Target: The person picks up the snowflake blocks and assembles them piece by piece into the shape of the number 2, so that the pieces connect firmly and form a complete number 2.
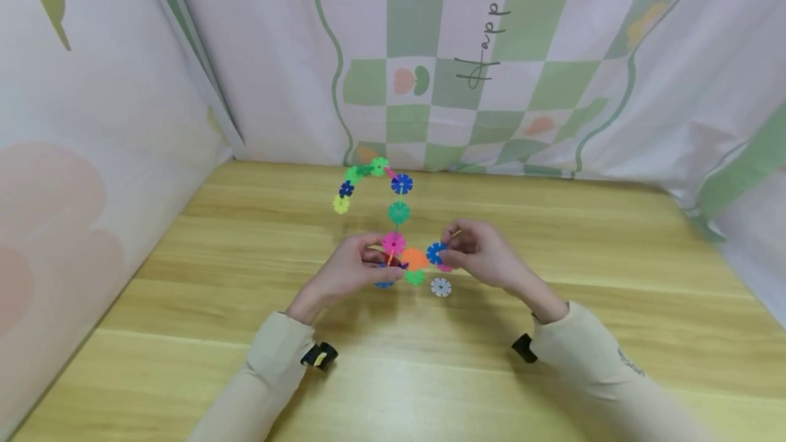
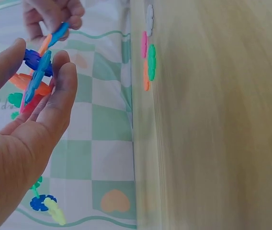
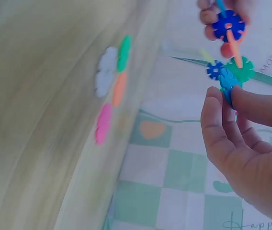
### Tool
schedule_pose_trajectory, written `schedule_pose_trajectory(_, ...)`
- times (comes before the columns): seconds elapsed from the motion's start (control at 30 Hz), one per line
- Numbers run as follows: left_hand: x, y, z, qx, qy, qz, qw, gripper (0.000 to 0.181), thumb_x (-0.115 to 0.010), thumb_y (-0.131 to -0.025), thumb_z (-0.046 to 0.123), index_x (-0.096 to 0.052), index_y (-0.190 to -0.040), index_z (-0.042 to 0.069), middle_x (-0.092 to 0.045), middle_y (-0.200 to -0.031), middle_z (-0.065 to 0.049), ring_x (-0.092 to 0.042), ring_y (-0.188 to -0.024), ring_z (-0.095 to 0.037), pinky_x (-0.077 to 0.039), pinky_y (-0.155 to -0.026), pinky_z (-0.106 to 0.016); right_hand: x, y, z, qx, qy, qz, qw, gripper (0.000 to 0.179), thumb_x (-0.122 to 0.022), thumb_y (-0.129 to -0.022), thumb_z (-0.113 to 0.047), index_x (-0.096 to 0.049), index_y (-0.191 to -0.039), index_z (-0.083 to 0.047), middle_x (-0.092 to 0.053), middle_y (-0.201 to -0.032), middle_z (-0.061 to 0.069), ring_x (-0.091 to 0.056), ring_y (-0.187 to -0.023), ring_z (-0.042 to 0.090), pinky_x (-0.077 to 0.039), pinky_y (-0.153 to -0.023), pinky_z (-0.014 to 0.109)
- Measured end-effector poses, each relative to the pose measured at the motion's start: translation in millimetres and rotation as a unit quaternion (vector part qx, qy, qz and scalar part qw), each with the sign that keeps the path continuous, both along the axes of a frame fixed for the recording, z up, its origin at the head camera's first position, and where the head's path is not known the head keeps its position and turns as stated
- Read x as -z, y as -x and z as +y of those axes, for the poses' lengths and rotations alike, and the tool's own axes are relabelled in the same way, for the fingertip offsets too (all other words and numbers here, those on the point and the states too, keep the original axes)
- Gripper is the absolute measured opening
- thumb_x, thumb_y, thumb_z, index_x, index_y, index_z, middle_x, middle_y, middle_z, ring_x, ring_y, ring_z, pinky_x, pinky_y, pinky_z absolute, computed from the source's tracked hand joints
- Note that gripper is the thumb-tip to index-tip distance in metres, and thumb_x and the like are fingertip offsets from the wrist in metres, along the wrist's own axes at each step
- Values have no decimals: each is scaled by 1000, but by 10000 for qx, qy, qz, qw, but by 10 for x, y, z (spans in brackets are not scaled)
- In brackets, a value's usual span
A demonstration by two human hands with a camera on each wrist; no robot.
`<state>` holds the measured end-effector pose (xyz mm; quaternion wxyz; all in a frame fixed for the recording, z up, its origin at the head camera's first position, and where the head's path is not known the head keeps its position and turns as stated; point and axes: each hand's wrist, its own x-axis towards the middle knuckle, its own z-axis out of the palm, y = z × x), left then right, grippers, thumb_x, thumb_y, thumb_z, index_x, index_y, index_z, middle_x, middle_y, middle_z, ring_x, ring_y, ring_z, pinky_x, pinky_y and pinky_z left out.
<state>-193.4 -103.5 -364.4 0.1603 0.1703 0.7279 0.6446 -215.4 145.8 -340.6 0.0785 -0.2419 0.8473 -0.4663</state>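
My left hand (image 1: 344, 268) holds the lower end of a chain of colourful notched plastic discs. The chain rises through a pink disc (image 1: 394, 244) and a teal disc (image 1: 398, 213), then curves left to a yellow disc (image 1: 341, 204). Near the left fingertips, a dark blue disc (image 3: 228, 25) has an orange disc (image 3: 234, 48) slotted into it. My right hand (image 1: 485, 254) pinches a blue disc (image 1: 437, 253) between thumb and fingers, close to the left hand. Whether this disc touches the orange one I cannot tell.
Loose discs lie on the wooden table (image 1: 399, 374) below the hands: white (image 1: 441, 287), green (image 3: 124, 53), orange (image 3: 119, 88) and pink (image 3: 103, 123). A checkered curtain (image 1: 467, 87) hangs along the back edge, and a patterned cloth (image 1: 123, 108) stands at the left.
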Motion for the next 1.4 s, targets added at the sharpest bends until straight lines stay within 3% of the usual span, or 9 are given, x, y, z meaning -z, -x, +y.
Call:
schedule_pose_trajectory(0.2,7,7,-2,53,-9,-62,10000,53,-70,-87,3,-50,-136,2,-71,-97,-13,-68,-89,-20,-55,-81,-34,-18,-40,-44,162,425,-70,9989,13,-65,-90,-1,-56,-99,2,-65,-87,13,-65,-77,31,-54,-64,29)
schedule_pose_trajectory(0.5,30,34,-1,186,-144,-298,9993,52,-69,-88,4,-50,-136,2,-71,-98,-16,-68,-89,-19,-55,-83,-35,56,-60,-73,408,717,103,9965,12,-66,-89,0,-61,-100,1,-67,-93,13,-67,-84,26,-57,-73,41)
schedule_pose_trajectory(0.73,37,47,-5,256,-142,-491,9984,48,-68,-89,6,-51,-135,4,-66,-104,-26,-68,-90,-23,-55,-83,-34,100,-41,-54,73,837,275,9961,5,-64,-90,2,-66,-95,0,-69,-89,13,-67,-81,35,-57,-71,41)
schedule_pose_trajectory(0.97,57,63,0,382,-354,-623,9967,47,-64,-91,3,-49,-136,-1,-63,-107,-33,-66,-95,-35,-55,-81,-33,134,-16,-20,-244,829,498,9950,8,-62,-90,5,-67,-92,0,-69,-87,14,-67,-72,14,-57,-67,36)
schedule_pose_trajectory(1.13,78,65,-3,405,-496,-696,9955,47,-62,-92,2,-47,-137,-3,-63,-107,-34,-64,-98,-42,-56,-81,-35,157,-10,-31,-211,877,762,9930,9,-64,-87,8,-70,-90,1,-71,-84,13,-68,-69,14,-57,-62,29)
schedule_pose_trajectory(1.3,77,54,-1,422,-579,-717,9948,43,-61,-92,0,-50,-134,-3,-62,-108,-35,-66,-95,-37,-55,-81,-34,171,-13,-57,-87,988,948,9905,10,-67,-83,11,-72,-86,2,-72,-83,13,-70,-72,23,-58,-63,35)
schedule_pose_trajectory(1.4,70,42,-2,379,-612,-732,9947,42,-61,-92,-2,-51,-133,-3,-62,-107,-35,-67,-93,-33,-56,-80,-34,177,-12,-78,-42,1009,1129,9885,11,-68,-82,13,-72,-84,3,-72,-81,14,-70,-69,18,-58,-61,37)
